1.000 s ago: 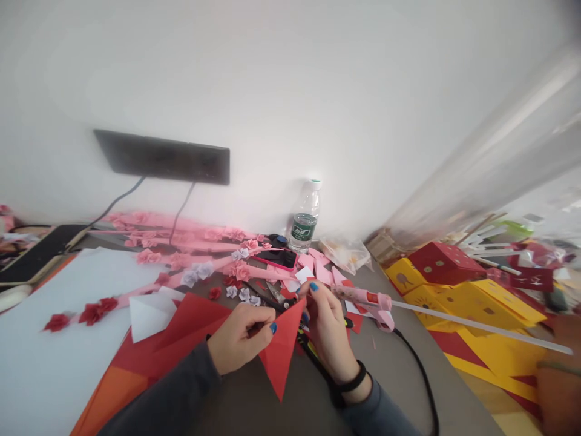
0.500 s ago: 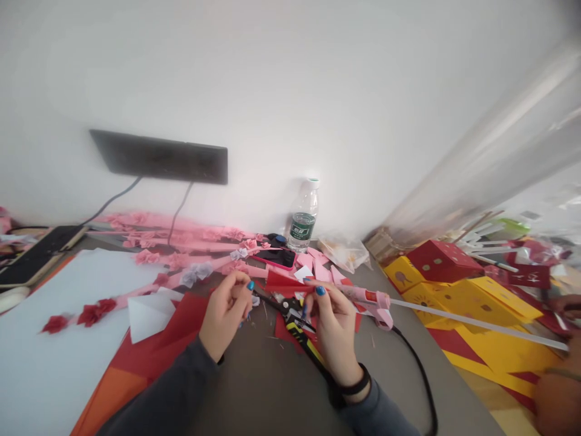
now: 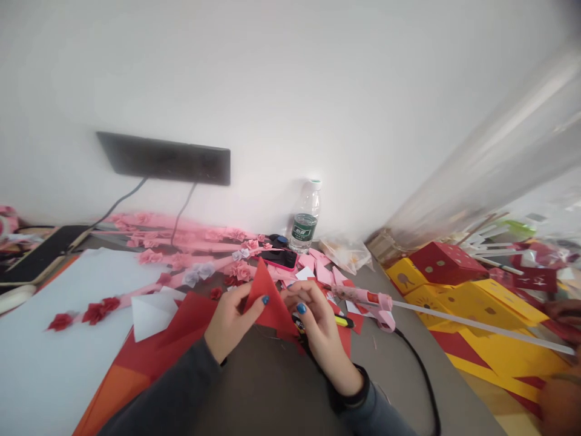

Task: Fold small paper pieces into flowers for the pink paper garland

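My left hand (image 3: 233, 318) pinches a folded red paper sheet (image 3: 269, 297) between thumb and fingers. The paper stands up as a pointed triangle over the grey table. At its right edge, my right hand (image 3: 318, 321) has curled fingers and thumb against the paper's lower right side; their exact contact is partly hidden. Under the right hand lies a black-and-yellow tool (image 3: 345, 321), mostly covered by the hand and paper. Just right of that hand rests a pink glue gun (image 3: 363, 295) with a white stick out of its back.
A water bottle (image 3: 304, 224) and a phone (image 3: 279, 259) stand and lie near the wall. Pink stems with paper flowers (image 3: 195, 275) spread leftward beside white sheets (image 3: 82, 303). Yellow and red boxes (image 3: 472, 297) sit right, near another person's hand (image 3: 563, 312). A black cord (image 3: 424, 369) crosses the table.
The red paper, earlier a flat narrow fold by my right hand, now rises as a triangle. My left hand has moved right and taken hold of it.
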A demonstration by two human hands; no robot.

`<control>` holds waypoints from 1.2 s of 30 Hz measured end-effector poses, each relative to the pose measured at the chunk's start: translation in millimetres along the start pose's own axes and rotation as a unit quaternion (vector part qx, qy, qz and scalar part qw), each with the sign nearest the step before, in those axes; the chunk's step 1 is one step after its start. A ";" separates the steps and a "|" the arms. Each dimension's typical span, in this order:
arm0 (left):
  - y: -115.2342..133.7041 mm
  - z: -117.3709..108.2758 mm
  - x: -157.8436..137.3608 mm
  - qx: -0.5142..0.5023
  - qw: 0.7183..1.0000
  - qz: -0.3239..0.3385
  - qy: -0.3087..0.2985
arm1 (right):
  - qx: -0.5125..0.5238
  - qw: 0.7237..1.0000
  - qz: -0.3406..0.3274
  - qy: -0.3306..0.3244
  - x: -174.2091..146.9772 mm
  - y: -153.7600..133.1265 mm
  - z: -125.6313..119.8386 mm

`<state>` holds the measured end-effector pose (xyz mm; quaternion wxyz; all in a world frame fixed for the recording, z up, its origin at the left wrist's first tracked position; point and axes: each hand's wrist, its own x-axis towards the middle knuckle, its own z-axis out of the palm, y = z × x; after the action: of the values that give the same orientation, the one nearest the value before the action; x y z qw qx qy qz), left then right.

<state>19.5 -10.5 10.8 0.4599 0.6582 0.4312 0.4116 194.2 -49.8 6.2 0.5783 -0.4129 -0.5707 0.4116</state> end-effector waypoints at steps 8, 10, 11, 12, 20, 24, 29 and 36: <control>4.5 1.7 -1.3 -0.010 0.996 0.006 -0.092 | -0.039 0.995 0.062 -0.075 4.8 3.0 2.8; 5.3 0.1 -0.5 -0.018 0.997 0.000 -0.072 | -0.053 0.990 0.071 -0.107 3.0 4.1 2.4; 5.5 -0.6 -0.3 -0.019 0.998 0.001 -0.062 | -0.059 0.987 0.079 -0.124 2.3 4.4 2.4; 5.6 -1.1 -0.1 -0.018 0.998 0.004 -0.057 | -0.064 0.985 0.087 -0.138 1.7 4.5 2.5; 5.1 -0.7 -1.1 -0.016 0.994 0.027 -0.108 | -0.072 0.985 0.062 -0.143 3.3 0.2 4.7; 5.2 -0.6 -0.4 0.007 0.995 0.044 -0.092 | -0.078 0.984 0.064 -0.147 1.6 2.4 4.9; 5.0 1.8 -3.1 0.083 0.988 0.108 -0.072 | -0.070 0.986 0.075 -0.134 0.9 4.5 5.7; -3.4 -17.5 6.3 0.001 0.983 0.025 0.179 | -0.078 0.984 0.085 -0.137 3.1 0.5 5.3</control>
<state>4.3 0.6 12.6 0.3638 0.5849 0.4904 0.5339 189.0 -46.7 6.7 0.4231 -0.4435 -0.6378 0.4663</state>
